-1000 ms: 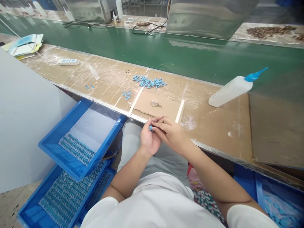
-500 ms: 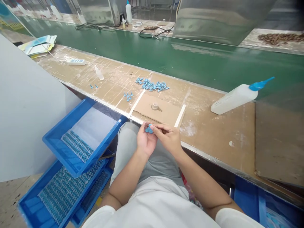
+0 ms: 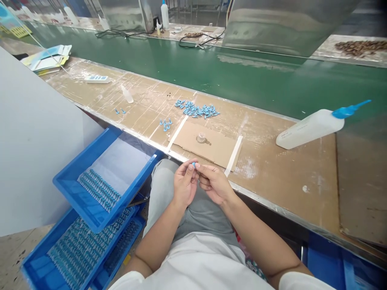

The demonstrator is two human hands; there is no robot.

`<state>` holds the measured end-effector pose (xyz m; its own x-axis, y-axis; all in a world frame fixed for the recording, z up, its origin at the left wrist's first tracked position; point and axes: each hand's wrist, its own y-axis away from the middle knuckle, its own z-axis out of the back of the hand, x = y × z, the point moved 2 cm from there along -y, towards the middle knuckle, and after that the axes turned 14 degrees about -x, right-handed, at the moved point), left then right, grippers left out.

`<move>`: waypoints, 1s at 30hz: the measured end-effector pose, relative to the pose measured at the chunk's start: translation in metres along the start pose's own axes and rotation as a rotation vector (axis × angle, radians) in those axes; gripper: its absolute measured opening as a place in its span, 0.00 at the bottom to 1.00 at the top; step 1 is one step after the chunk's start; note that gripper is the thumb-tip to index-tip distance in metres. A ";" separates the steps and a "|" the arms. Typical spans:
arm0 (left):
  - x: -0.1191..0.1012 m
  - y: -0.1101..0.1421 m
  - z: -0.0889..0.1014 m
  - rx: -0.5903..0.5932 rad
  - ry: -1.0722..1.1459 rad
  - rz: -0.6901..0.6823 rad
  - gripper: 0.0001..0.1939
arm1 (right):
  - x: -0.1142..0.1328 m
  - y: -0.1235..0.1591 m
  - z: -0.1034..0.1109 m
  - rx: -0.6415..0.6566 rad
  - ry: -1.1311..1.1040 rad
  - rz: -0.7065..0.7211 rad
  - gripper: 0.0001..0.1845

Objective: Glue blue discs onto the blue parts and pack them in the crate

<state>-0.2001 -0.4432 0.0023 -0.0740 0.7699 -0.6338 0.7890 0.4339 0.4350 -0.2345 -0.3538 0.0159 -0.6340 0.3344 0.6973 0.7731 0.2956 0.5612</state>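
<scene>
Above my lap, at the bench's front edge, my left hand and my right hand meet at the fingertips. Between them they pinch a small blue piece, mostly covered by the fingers. Just beyond, a small clear cup stands on a cardboard sheet with white strips at its sides. Farther off lies a pile of small blue pieces with pale tips. Several loose blue pieces sit to the left of the sheet.
A white bottle with a blue nozzle leans at the right. Blue trays with rows of blue pieces stand low at the left. A small dropper bottle and a power strip lie farther left. A green belt runs behind.
The left fingers have closed in; the several blue pieces seen in that hand earlier are now mostly hidden. Both hands now meet on one blue piece. The view has shifted slightly.
</scene>
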 end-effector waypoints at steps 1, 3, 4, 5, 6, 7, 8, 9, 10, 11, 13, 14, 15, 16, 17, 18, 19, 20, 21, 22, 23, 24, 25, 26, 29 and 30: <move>-0.001 -0.003 0.001 -0.011 0.009 -0.006 0.14 | -0.002 -0.002 -0.004 0.011 0.015 -0.011 0.18; -0.005 -0.008 0.004 -0.036 0.039 -0.018 0.14 | -0.004 -0.005 -0.011 0.023 0.050 -0.009 0.19; -0.007 -0.010 0.006 -0.048 0.058 -0.018 0.14 | -0.004 -0.006 -0.013 0.027 0.083 0.002 0.19; -0.009 -0.012 0.007 -0.056 0.081 -0.010 0.14 | -0.003 -0.007 -0.015 0.033 0.139 0.025 0.20; -0.012 -0.014 0.008 -0.060 0.107 0.006 0.13 | 0.001 -0.008 -0.016 0.034 0.221 0.074 0.20; -0.015 -0.016 0.009 -0.061 0.136 0.027 0.13 | 0.008 -0.010 -0.016 0.017 0.330 0.156 0.20; -0.018 -0.018 0.010 -0.060 0.167 0.050 0.12 | 0.019 -0.015 -0.016 -0.037 0.455 0.281 0.21; -0.022 -0.021 0.011 -0.060 0.196 0.069 0.11 | 0.033 -0.022 -0.015 -0.111 0.592 0.442 0.21; -0.027 -0.023 0.013 -0.062 0.220 0.085 0.11 | 0.052 -0.032 -0.016 -0.209 0.729 0.632 0.21; -0.031 -0.026 0.015 -0.069 0.234 0.093 0.10 | 0.073 -0.046 -0.019 -0.339 0.850 0.844 0.23; -0.038 -0.031 0.021 -0.105 0.241 0.090 0.10 | 0.113 -0.087 -0.034 -0.358 1.093 1.178 0.25; -0.041 -0.033 0.024 -0.130 0.237 0.084 0.10 | 0.130 -0.114 -0.045 -0.287 1.193 1.302 0.26; -0.042 -0.035 0.027 -0.155 0.230 0.079 0.10 | 0.144 -0.142 -0.057 -0.171 1.309 1.367 0.27; -0.043 -0.036 0.030 -0.178 0.223 0.074 0.10 | 0.153 -0.172 -0.069 -0.069 1.416 1.382 0.28; -0.044 -0.037 0.032 -0.198 0.217 0.070 0.10 | 0.159 -0.201 -0.081 0.031 1.517 1.375 0.29; -0.044 -0.038 0.035 -0.215 0.211 0.070 0.10 | 0.161 -0.227 -0.091 0.113 1.614 1.353 0.29; -0.043 -0.038 0.037 -0.227 0.205 0.071 0.10 | 0.161 -0.250 -0.100 0.174 1.698 1.322 0.30; -0.043 -0.039 0.038 -0.238 0.201 0.073 0.10 | 0.158 -0.270 -0.108 0.208 1.769 1.282 0.30; -0.043 -0.039 0.040 -0.247 0.197 0.076 0.10 | 0.154 -0.287 -0.114 0.218 1.827 1.240 0.31; -0.043 -0.039 0.041 -0.253 0.193 0.076 0.10 | 0.149 -0.300 -0.118 0.217 1.870 1.204 0.31; -0.043 -0.039 0.042 -0.255 0.188 0.075 0.10 | 0.145 -0.311 -0.120 0.209 1.897 1.181 0.31; -0.044 -0.040 0.043 -0.255 0.184 0.074 0.10 | 0.140 -0.320 -0.122 0.203 1.911 1.170 0.31; -0.045 -0.041 0.044 -0.254 0.179 0.071 0.10 | 0.136 -0.326 -0.121 0.201 1.916 1.170 0.31; -0.045 -0.042 0.045 -0.254 0.175 0.068 0.10 | 0.134 -0.331 -0.120 0.204 1.913 1.179 0.31; -0.048 -0.045 0.047 -0.259 0.164 0.064 0.10 | 0.131 -0.338 -0.110 0.244 1.879 1.240 0.28; -0.048 -0.046 0.048 -0.260 0.161 0.064 0.10 | 0.132 -0.338 -0.104 0.256 1.862 1.267 0.26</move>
<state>-0.2037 -0.5222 -0.0177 -0.1414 0.8548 -0.4994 0.6139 0.4715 0.6331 -0.5775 -0.5032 -0.0356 0.8524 -0.5069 0.1286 0.5203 0.7973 -0.3059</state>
